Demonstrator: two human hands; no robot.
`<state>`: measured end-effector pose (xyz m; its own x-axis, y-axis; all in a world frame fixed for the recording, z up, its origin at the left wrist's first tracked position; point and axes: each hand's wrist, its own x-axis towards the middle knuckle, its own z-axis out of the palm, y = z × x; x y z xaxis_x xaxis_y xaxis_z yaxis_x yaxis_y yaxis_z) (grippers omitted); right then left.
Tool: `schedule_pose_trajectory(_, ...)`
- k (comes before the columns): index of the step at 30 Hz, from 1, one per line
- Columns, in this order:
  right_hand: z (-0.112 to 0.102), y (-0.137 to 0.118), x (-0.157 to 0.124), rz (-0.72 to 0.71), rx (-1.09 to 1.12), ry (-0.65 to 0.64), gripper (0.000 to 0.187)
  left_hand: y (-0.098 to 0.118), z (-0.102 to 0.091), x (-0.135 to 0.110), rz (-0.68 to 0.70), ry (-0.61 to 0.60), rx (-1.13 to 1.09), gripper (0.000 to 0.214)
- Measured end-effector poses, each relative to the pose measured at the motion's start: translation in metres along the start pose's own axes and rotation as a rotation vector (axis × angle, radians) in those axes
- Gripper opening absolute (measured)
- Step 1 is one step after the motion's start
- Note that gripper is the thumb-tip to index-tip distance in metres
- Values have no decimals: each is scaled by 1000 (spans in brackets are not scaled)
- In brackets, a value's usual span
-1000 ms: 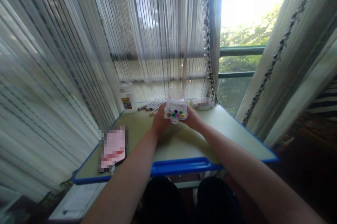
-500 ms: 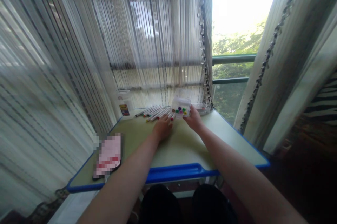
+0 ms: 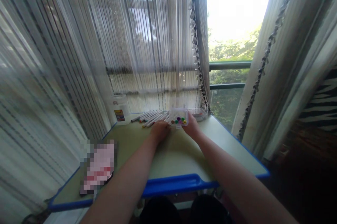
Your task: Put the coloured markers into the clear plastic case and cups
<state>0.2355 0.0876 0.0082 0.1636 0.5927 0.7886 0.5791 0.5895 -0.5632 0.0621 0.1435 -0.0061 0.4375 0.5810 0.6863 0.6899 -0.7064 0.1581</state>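
Note:
My right hand (image 3: 191, 126) grips the right side of a clear plastic marker case (image 3: 176, 114). Several markers stand inside it, their coloured ends (image 3: 180, 120) facing me in green, purple, pink, yellow and brown. My left hand (image 3: 160, 130) is low over the table at the case's left side, its fingers curled together by the near ends of the loose markers. Whatever is between those fingers is hidden. The loose white-barrelled markers (image 3: 149, 117) lie in a slanted row behind and left of that hand.
An upright clear container with a coloured label (image 3: 119, 114) stands at the back left. A clear case (image 3: 198, 114) lies behind my right hand. On the left is a blurred pink item (image 3: 100, 164). The table (image 3: 181, 155) has a blue rim; striped curtains (image 3: 163, 76) hang behind it.
My left hand's fingers, spread over the markers before, are now curled in beside the case. The view has shifted a little, so everything sits slightly lower. My right hand keeps its hold on the case.

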Motion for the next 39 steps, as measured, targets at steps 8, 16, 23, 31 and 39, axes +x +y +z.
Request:
schedule_pose_trajectory(8, 0, 6, -2, 46, 27, -6, 37, -1, -26, 4, -216, -279, 57, 44)
schedule_pose_trajectory(16, 0, 17, 0, 147, 143, 26, 46, 1, -52, 17, -96, 185, -98, 31)
schedule_pose_trajectory(23, 5, 27, -1, 215, 210, 6, 53, 24, -86, 20, 137, 625, -79, 20)
schedule_pose_trajectory(31, 4, 26, -5, 180, 193, -28, 52, 41, -105, 15, 154, 867, -86, 15)
schedule_pose_trajectory(39, 6, 25, -7, 143, 129, -24, 50, 44, -102, 17, 145, 981, -374, 15)
